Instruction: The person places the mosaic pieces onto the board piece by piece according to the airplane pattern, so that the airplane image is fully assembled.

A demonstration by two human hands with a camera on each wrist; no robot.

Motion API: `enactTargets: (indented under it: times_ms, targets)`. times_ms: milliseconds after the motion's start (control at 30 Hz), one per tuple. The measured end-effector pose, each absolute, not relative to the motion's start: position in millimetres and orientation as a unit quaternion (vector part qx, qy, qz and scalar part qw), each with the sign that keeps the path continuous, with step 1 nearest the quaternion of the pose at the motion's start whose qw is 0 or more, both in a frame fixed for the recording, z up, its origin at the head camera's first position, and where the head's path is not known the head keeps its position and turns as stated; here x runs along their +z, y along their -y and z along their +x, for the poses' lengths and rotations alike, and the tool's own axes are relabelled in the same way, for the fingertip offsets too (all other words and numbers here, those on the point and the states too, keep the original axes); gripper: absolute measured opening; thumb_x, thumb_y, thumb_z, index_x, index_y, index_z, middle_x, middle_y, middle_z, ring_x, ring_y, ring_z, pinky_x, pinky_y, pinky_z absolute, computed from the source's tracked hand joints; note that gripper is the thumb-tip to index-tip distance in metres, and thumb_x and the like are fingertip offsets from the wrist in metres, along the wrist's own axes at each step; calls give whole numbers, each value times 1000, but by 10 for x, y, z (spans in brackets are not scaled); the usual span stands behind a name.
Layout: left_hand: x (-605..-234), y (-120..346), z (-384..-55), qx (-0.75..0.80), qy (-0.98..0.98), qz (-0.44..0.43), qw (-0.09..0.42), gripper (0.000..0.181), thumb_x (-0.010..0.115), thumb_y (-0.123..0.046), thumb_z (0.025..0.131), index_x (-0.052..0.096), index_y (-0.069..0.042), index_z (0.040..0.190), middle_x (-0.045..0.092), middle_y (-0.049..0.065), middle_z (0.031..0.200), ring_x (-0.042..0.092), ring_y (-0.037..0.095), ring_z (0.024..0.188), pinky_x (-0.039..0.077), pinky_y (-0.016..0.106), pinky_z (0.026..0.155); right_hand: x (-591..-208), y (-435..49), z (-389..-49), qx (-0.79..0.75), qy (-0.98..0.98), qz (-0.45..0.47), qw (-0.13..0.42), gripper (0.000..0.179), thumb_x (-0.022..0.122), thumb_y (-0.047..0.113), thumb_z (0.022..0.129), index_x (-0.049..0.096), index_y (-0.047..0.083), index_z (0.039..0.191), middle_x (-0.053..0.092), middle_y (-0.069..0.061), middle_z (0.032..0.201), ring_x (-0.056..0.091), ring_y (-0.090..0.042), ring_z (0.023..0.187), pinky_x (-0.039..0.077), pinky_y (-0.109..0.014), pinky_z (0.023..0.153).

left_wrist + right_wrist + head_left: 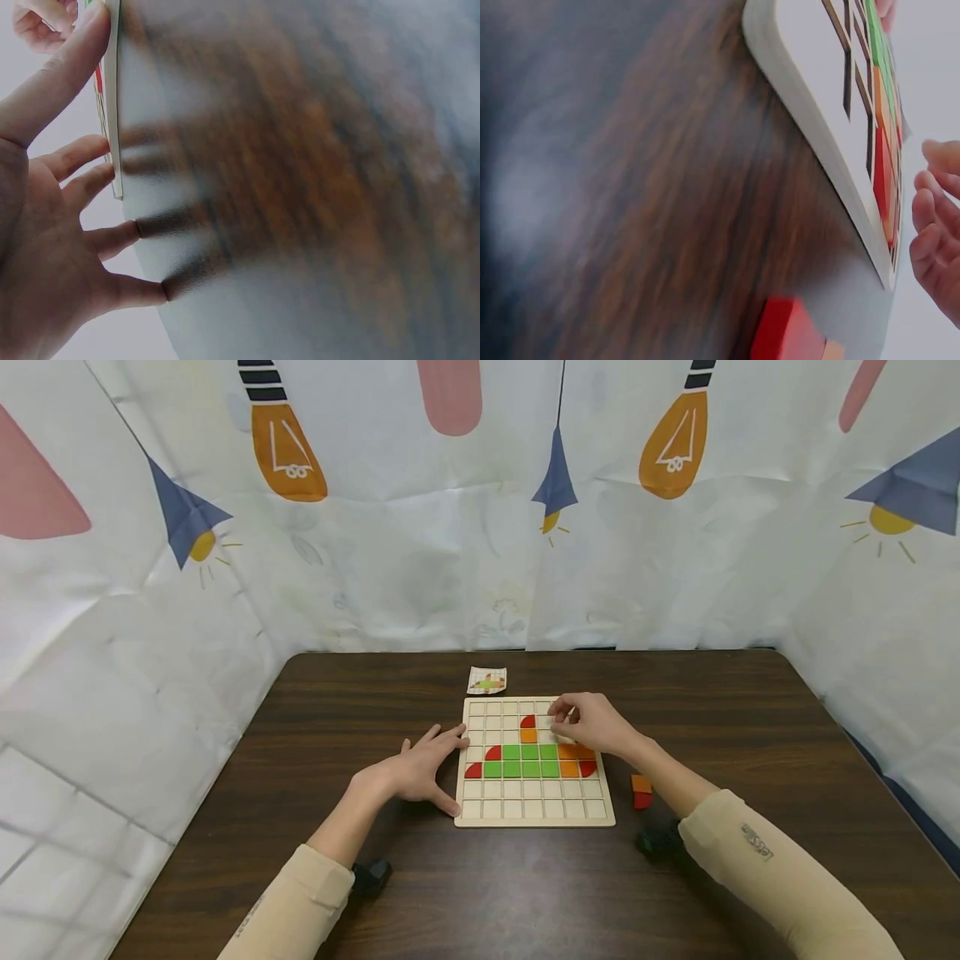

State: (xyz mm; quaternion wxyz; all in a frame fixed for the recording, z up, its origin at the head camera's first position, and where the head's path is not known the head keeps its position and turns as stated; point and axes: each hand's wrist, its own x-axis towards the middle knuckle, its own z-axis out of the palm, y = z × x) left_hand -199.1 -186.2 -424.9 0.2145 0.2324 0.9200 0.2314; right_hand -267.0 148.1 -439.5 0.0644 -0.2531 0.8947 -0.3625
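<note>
A pale wooden grid board point(534, 811) lies on the table. Green squares point(530, 768) fill its middle, flanked by red rounded pieces point(473, 770) and orange pieces point(569, 768). Above them sit an orange square point(528, 736) and a red rounded piece point(528, 722). My left hand point(416, 771) spreads its fingers at the board's left edge, thumb touching the near left corner. Over the board's upper right, my right hand point(595, 723) hovers with fingers loosely bent; the right wrist view shows nothing between thumb and fingers. Its forearm and palm partly cover the right side.
Beyond the board lies a small pattern card point(487, 681). Right of the board are a loose orange piece point(642, 783) and a loose red piece point(642, 801). Dark devices hang under both wrists. A printed curtain stands behind the brown table point(360, 693).
</note>
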Motion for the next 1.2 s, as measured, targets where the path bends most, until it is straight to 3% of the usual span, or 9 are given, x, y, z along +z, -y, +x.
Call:
enactTargets:
  times_ms: [467, 1200]
  targets:
    - [-4235, 1857, -1976, 230, -922, 222, 218, 102, 93, -39, 76, 39, -12, 158, 10, 4, 172, -2, 38, 156, 2, 76, 113, -4339, -1842, -2525, -347, -901, -254, 51, 18, 74, 12, 95, 72, 4, 111, 65, 3, 88, 57, -17, 75, 49, -31, 64]
    - [-4244, 1881, -1978, 234, -918, 235, 219, 101, 92, -38, 77, 39, -10, 158, 11, 7, 171, -2, 41, 155, 2, 79, 111, -4330, -2489, -2254, -330, -900, -246, 147, 20, 77, 17, 94, 71, 7, 110, 64, 4, 87, 60, -16, 79, 52, -29, 71]
